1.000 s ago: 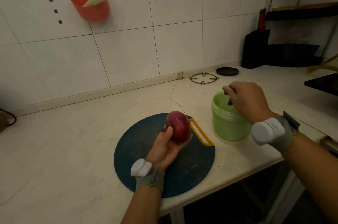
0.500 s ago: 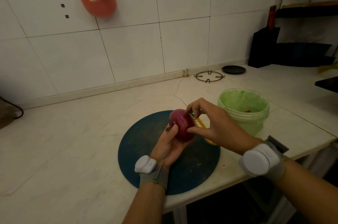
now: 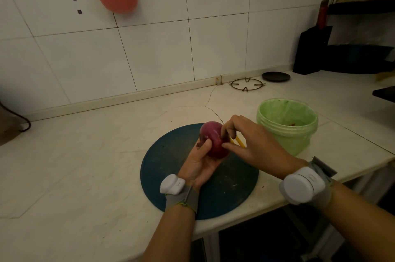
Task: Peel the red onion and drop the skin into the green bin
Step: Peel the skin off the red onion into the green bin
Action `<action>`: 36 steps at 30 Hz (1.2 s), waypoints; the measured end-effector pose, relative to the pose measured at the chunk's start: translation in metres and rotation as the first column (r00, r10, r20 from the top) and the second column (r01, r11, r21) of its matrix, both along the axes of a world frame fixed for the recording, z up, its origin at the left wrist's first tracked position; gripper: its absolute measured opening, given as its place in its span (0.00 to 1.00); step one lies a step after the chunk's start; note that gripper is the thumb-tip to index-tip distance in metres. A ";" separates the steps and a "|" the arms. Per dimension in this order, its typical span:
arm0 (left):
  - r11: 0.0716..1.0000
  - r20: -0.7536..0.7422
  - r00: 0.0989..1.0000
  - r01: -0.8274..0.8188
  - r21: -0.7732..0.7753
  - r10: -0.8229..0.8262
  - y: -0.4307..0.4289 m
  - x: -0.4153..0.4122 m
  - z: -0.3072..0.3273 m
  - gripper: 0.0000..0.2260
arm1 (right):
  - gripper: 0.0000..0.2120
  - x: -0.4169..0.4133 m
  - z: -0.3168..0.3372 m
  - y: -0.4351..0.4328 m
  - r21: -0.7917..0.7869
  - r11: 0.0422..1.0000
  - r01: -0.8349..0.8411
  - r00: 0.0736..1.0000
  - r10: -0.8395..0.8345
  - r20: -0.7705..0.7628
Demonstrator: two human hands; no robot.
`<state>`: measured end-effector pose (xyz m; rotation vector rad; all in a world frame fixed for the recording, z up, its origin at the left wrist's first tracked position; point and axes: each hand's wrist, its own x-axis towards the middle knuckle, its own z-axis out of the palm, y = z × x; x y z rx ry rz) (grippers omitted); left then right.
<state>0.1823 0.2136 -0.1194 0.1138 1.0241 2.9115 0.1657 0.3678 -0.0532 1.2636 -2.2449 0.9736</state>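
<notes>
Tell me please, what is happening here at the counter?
A person is peeling a red onion above a round dark board. The left hand cups the onion from below, and the right hand pinches at its side with the fingertips. The green bin stands open on the right, with a few dark scraps inside it.

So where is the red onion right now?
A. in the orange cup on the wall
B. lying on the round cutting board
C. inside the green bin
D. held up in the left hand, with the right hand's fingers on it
D: the red onion sits in the left hand above the cutting board, with the right hand picking at it.
</notes>
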 end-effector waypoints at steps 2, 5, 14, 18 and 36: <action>1.000 0.005 1.000 -0.001 0.002 0.001 0.000 0.000 0.000 0.42 | 0.18 0.000 -0.002 0.000 -0.006 1.000 -0.013 1.000 0.013 -0.002; 1.000 0.003 1.000 -0.004 0.023 0.004 0.001 0.000 -0.001 0.41 | 0.13 -0.002 -0.005 0.000 -0.019 0.999 -0.027 1.000 0.027 -0.004; 0.999 0.009 1.000 0.007 0.035 -0.007 0.000 -0.001 -0.002 0.39 | 0.14 -0.005 -0.005 0.000 -0.004 1.000 -0.030 1.000 0.030 -0.007; 1.000 0.002 1.000 0.011 0.018 -0.011 0.001 0.000 -0.002 0.39 | 0.17 -0.004 -0.001 0.001 0.033 0.999 -0.031 0.999 0.031 0.011; 1.000 0.023 1.000 0.017 0.018 -0.017 0.001 0.000 -0.001 0.40 | 0.16 -0.006 -0.001 0.000 0.000 0.996 -0.087 0.995 0.087 0.040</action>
